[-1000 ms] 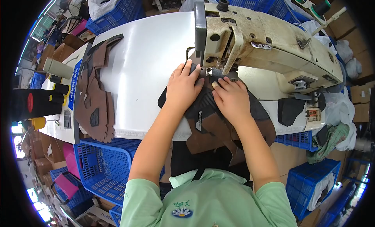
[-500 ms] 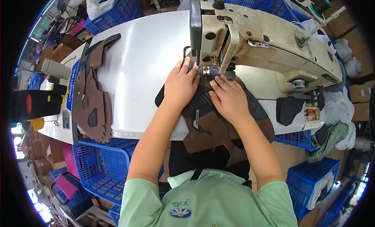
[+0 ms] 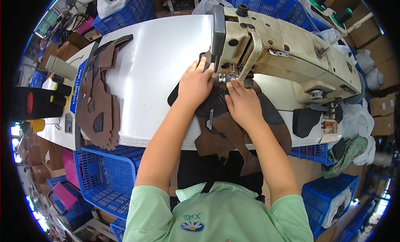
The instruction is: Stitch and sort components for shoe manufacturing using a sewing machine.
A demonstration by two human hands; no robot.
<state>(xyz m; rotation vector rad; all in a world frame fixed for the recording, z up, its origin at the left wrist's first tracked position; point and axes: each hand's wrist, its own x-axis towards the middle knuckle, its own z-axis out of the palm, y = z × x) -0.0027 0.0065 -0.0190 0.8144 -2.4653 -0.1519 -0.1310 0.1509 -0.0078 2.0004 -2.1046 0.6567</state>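
A flat brown-and-black shoe upper (image 3: 214, 138) lies at the front edge of the white sewing table, partly under the head of a beige sewing machine (image 3: 271, 46). My left hand (image 3: 196, 81) rests on its far left part, fingers stretched out just left of the presser foot (image 3: 222, 78). To the right of the foot, my right hand (image 3: 243, 98) presses flat on the upper. A tan wrap circles one of its fingertips. Both hands hide part of the upper, and the needle point cannot be made out.
Brown cut pieces (image 3: 100, 113) lie stacked at the table's left side. A small black piece (image 3: 306, 122) sits right of the upper. Blue crates (image 3: 110, 179) stand below the table at left and right. Thread spools (image 3: 342, 16) are at the far right.
The view has shifted slightly, so the machine appears further right and lower. The upper has turned or slid a little under the foot. Both hands stay on it.
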